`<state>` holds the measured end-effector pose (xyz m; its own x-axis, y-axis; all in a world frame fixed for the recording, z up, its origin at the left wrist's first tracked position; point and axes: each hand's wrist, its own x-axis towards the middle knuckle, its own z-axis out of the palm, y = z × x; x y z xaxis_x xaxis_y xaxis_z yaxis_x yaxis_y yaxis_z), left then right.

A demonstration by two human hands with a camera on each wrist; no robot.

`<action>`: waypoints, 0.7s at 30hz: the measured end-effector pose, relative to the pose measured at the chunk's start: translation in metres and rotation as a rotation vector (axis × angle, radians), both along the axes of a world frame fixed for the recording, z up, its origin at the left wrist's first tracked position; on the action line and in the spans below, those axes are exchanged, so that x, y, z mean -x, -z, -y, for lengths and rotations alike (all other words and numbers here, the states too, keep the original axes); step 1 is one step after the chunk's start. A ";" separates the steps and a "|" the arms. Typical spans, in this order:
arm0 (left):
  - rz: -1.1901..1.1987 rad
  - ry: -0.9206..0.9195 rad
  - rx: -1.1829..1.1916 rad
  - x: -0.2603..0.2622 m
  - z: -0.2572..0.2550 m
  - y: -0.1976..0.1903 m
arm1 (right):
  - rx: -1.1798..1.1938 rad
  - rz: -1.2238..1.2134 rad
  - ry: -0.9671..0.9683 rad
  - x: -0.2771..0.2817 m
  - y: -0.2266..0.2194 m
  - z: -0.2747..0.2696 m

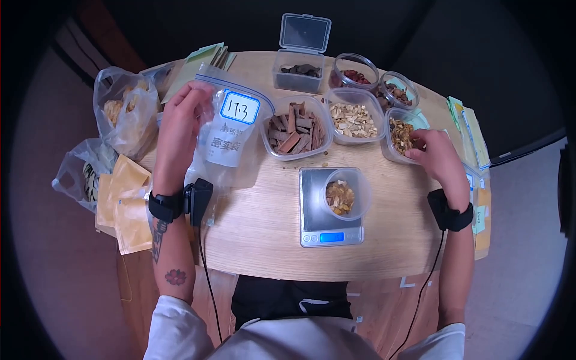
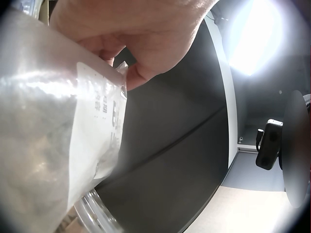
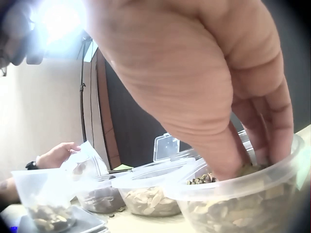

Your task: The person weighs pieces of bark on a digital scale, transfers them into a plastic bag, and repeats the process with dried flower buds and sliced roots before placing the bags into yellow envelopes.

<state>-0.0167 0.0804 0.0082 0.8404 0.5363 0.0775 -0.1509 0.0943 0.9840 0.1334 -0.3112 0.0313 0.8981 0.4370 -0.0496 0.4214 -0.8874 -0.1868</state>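
Note:
My left hand pinches the upper left edge of a clear zip bag, which has a white label reading 17.3. Its thumb and fingertips meet at the plastic in the left wrist view. The right hand reaches into a round clear tub of yellow-brown dried pieces. Thumb and fingers curl down among the pieces and pinch some; the fingertips are partly hidden by the rim. At the front centre, a plastic cup holding similar dried pieces stands on a digital scale with a lit display.
Tubs of bark strips and pale slices stand between the hands. Behind are an open-lidded box and two round jars. Plastic bags and brown envelopes lie left; papers line the right edge.

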 end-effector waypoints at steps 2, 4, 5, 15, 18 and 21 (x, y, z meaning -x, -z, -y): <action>-0.020 0.011 -0.019 -0.001 -0.005 0.003 | 0.021 0.087 -0.059 0.003 0.001 -0.001; -0.005 0.005 0.002 -0.001 -0.003 0.001 | 0.042 0.101 -0.087 0.003 -0.001 -0.004; 0.002 0.001 0.012 -0.001 -0.001 0.000 | 0.051 0.069 -0.086 0.003 -0.005 -0.006; -0.006 0.013 0.003 -0.002 -0.003 0.002 | -0.219 -0.110 -0.100 -0.019 0.003 0.003; -0.001 0.003 0.012 -0.001 0.000 0.000 | -0.259 -0.053 -0.038 -0.016 0.000 0.000; 0.002 0.003 0.020 0.000 0.000 -0.001 | -0.384 -0.112 0.038 -0.022 0.001 0.004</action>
